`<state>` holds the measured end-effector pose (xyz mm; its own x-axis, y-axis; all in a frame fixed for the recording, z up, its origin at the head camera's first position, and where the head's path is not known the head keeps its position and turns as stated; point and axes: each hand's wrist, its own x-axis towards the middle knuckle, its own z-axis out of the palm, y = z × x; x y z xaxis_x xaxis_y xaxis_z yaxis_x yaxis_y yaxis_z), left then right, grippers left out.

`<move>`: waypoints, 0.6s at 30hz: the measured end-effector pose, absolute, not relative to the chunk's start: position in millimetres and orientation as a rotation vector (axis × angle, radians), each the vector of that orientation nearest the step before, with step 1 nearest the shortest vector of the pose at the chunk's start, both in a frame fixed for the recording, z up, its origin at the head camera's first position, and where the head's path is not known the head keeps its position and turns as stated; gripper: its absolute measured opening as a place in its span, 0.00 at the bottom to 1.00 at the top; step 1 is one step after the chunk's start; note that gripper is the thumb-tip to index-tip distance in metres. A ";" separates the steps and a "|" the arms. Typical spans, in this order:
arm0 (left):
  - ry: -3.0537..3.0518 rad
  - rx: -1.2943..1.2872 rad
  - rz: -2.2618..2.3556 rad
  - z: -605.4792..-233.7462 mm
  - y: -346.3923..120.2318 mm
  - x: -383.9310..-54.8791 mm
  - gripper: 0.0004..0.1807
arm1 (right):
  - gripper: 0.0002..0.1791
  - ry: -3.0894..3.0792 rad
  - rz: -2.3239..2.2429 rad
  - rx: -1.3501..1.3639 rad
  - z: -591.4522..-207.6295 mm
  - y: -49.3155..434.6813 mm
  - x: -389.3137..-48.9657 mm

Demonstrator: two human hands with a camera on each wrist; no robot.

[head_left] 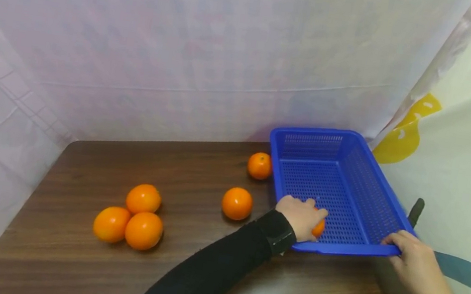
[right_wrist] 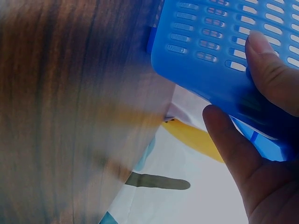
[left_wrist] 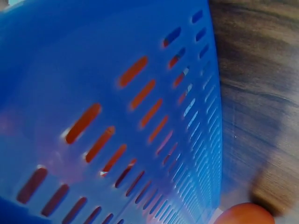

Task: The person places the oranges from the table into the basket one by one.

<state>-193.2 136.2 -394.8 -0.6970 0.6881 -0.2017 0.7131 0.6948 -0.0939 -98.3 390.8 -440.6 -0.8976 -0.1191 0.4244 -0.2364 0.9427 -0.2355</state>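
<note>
A blue plastic basket (head_left: pixel 339 247) with slotted walls stands at the right end of the wooden table. My left hand (head_left: pixel 300 218) reaches over its near left rim, its fingers curled around an orange (head_left: pixel 318 228) low inside, partly hidden by the hand. Through the slots of the basket wall (left_wrist: pixel 65 84) in the left wrist view, patches of orange colour show. At the near right corner, my right hand (head_left: pixel 417 260) grips the rim. The right wrist view has its thumb (right_wrist: pixel 268 70) against the slotted side and a finger at the edge.
Two more oranges sit left of the basket, one orange (head_left: pixel 259 165) close beside its wall and another orange (head_left: pixel 237 203) nearer me. Farther left, three oranges (head_left: pixel 143 231) cluster together on the wooden table (head_left: pixel 62 263). A pale curtain (head_left: pixel 188 33) hangs behind, a patterned cloth (head_left: pixel 460 201) at right.
</note>
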 end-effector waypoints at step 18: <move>2.693 1.136 -0.355 -389.8 134.7 -190.7 0.36 | 0.15 -2.629 0.382 0.316 -442.3 394.1 -98.5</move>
